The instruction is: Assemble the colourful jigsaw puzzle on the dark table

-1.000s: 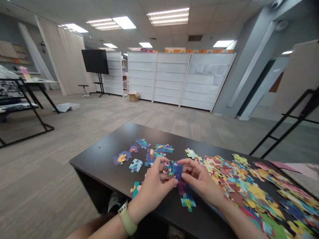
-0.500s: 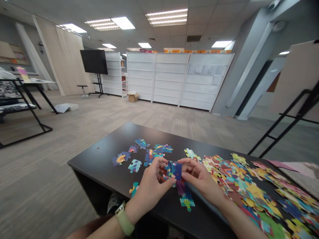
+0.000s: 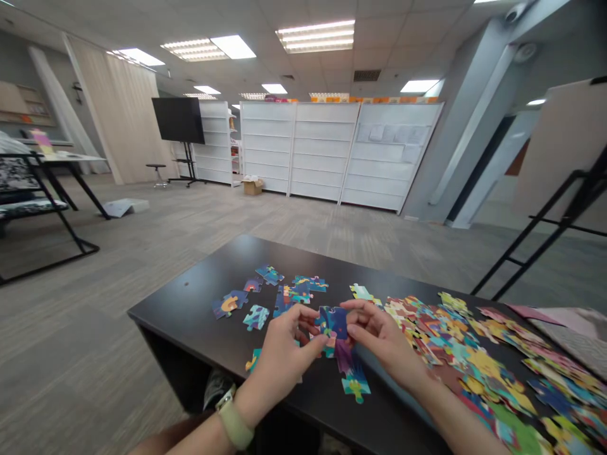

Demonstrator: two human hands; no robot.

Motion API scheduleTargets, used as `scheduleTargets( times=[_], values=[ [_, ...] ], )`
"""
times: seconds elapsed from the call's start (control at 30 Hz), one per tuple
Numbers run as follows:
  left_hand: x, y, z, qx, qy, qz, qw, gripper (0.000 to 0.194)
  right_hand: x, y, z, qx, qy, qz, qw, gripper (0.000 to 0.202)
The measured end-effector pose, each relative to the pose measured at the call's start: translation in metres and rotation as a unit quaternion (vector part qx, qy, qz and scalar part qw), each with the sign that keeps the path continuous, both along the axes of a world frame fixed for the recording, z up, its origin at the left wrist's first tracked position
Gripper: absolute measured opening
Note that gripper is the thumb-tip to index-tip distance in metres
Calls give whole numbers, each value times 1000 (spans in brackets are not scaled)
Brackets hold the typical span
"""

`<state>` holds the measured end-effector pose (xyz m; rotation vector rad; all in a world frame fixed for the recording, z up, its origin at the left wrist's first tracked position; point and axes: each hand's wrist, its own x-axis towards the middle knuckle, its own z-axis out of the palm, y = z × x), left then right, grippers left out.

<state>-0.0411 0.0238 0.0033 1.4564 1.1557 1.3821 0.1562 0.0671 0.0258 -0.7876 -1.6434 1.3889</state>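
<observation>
The right hand [image 3: 389, 346] is clamping its fingers on a blue puzzle piece [image 3: 334, 320] over the dark table [image 3: 190, 309]; the left hand [image 3: 286, 344] is curling its fingers at the piece's left side, grip unclear. Loose pieces [image 3: 478, 361] are crowding the right. Beyond the far edge, carpet [image 3: 294, 221] is stretching to white shelves [image 3: 326, 148].

Black screen [image 3: 178, 120] beside white shelving [image 3: 327, 151]

Over a black table [image 3: 203, 332], a person's left hand [image 3: 294, 344] and right hand [image 3: 383, 341] hold a dark-blue jigsaw piece [image 3: 335, 321], beside heaped jigsaw pieces [image 3: 486, 365].
</observation>
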Motion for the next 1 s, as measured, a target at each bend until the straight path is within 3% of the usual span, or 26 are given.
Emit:
scheduleTargets(
  times=[0.13, 0.37, 0.43, 0.53, 0.63, 0.77, 0.9, 1.0],
  values=[
    [1, 1, -2, -19, -42, -2, 999, 13, 3, 2, 0, 16, 13, -51, 999, 38],
    [8, -3, 1, -40, -110, -17, 993, 27, 3, 0, -1, 22, -24, -38, 999, 38],
    [10, -9, 4, -26, -57, -30, 998, 26, 2, 2, -1, 32, -29, -72, 996, 39],
    [11, -20, 9, 0, 114, -37, 993, 22, 5, 7, -1, 49, -13, -141, 989, 42],
    [11, -26, 14, 51, 260, -37, 964, 18, 9, 12, -2, 61, -16, -191, 980, 43],
    [3, -21, 17, 106, 373, -24, 922, 4, 13, 21, -10, 75, -52, -203, 975, 43],
    [-17, -3, 12, 89, 445, 43, 890, 33, 15, 37, -21, 77, -77, -201, 973, 44],
    [-29, 9, 7, 56, 475, 52, 877, 49, 10, 53, -24, 81, -100, -184, 975, 41]
  ],
)
